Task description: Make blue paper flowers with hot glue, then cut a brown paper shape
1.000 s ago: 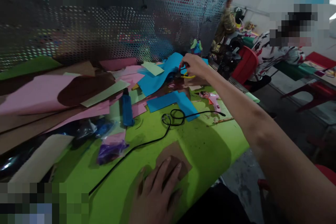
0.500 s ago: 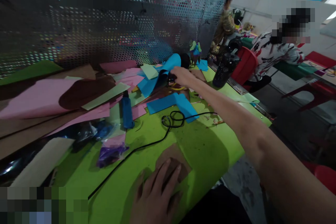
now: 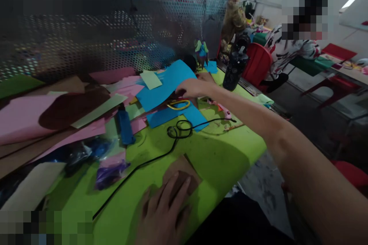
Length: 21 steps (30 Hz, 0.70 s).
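My left hand (image 3: 163,208) lies with its fingers spread on a small brown piece (image 3: 182,174) of felt or paper at the front of the green table. My right hand (image 3: 191,88) reaches far across, fingers curled at the edge of a blue sheet (image 3: 169,80); what they grip is hidden. Just below these fingers is a yellow loop (image 3: 184,104), which looks like a handle. Flat blue strips (image 3: 195,116) lie under and beside it. A pink glue gun (image 3: 225,112) rests beneath my right forearm.
A black cord (image 3: 149,162) runs coiled over the green tabletop (image 3: 218,153). At left are piled pink sheets (image 3: 31,113), a blue cutter-like tool (image 3: 125,126) and a purple packet (image 3: 110,174). A dark bottle (image 3: 233,69) stands at the far edge. Two people sit beyond, near red chairs (image 3: 257,63).
The blue sheet has gone from curled up to lying flatter. My right hand has shifted slightly toward me, uncovering more of the yellow loop. My left hand stays on the brown piece.
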Each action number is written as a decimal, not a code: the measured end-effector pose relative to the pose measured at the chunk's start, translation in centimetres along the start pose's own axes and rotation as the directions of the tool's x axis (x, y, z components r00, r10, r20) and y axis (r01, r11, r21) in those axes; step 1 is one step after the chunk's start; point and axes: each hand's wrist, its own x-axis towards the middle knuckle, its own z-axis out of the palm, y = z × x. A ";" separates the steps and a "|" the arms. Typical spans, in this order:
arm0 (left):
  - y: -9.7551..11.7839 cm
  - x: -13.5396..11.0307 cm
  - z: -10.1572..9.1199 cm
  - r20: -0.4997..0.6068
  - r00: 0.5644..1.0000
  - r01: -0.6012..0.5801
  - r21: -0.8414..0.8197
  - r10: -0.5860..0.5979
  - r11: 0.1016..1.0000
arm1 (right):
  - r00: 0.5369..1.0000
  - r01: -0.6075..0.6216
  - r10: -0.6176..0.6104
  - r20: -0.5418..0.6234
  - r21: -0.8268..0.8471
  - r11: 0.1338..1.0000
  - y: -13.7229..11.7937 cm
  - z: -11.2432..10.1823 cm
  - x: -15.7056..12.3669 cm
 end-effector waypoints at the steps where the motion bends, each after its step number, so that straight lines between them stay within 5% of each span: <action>1: 0.1 0.1 -0.3 0.003 1.000 0.001 0.009 -0.001 1.000 | 1.000 -0.027 0.027 -0.008 -0.003 1.000 0.6 -0.8 -1.0; 5: 0.4 0.4 -0.8 -0.001 1.000 0.006 0.034 -0.006 0.999 | 0.995 -0.012 0.020 -0.096 0.089 0.996 1.8 -2.5 -6.5; 9: 0.3 0.4 -0.9 0.015 1.000 -0.002 0.030 0.002 1.000 | 0.994 0.046 -0.024 -0.109 0.206 0.977 1.1 -1.9 -13.3; 16: 0.4 0.9 -1.3 0.058 0.998 0.030 -0.043 -0.028 0.999 | 0.940 -0.313 0.323 -0.112 0.095 0.945 0.9 2.4 -23.3; 21: 1.8 1.7 -2.4 0.077 0.991 0.117 -0.137 -0.108 0.984 | 0.935 -0.345 0.339 -0.102 -0.038 0.938 1.6 7.0 -26.6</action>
